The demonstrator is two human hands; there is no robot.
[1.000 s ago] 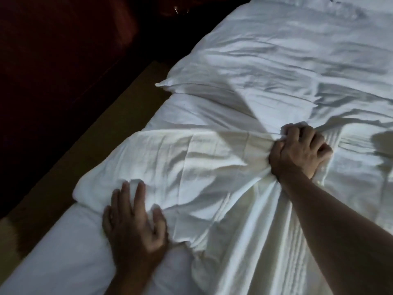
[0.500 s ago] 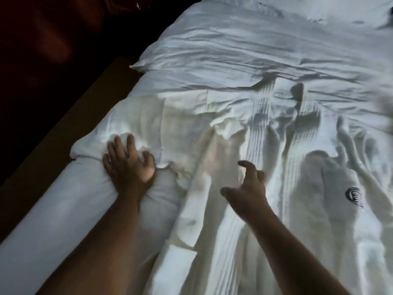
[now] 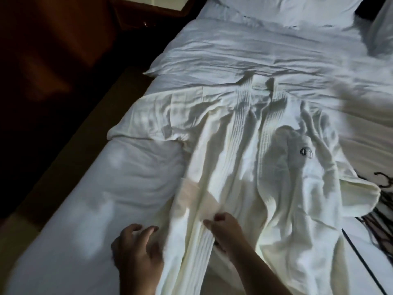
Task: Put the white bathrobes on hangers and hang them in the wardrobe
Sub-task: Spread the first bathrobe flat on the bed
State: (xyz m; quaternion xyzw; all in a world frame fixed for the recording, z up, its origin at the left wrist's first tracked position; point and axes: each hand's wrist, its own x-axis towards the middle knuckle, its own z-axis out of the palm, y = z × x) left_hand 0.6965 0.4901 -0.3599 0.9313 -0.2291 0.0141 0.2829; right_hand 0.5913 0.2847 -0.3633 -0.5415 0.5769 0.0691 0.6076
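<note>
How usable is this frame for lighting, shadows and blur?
Head view: dim and unevenly lit, with hard shadows across the bathrobe beside its logo; the floor and bedside table at left sink into near black; both the left hand and right hand are motion-smeared, and the dark hangers at the right edge are hard to read.

One head-worn camera looks forward and steeply down along the bed (image 3: 119, 188), from its near end toward the pillow (image 3: 276, 9) at its far end. It sits close: the left hand (image 3: 136, 250) and right hand (image 3: 226, 233) lie at the lower edge, and the bathrobe (image 3: 244, 167) fills mid-frame.
</note>
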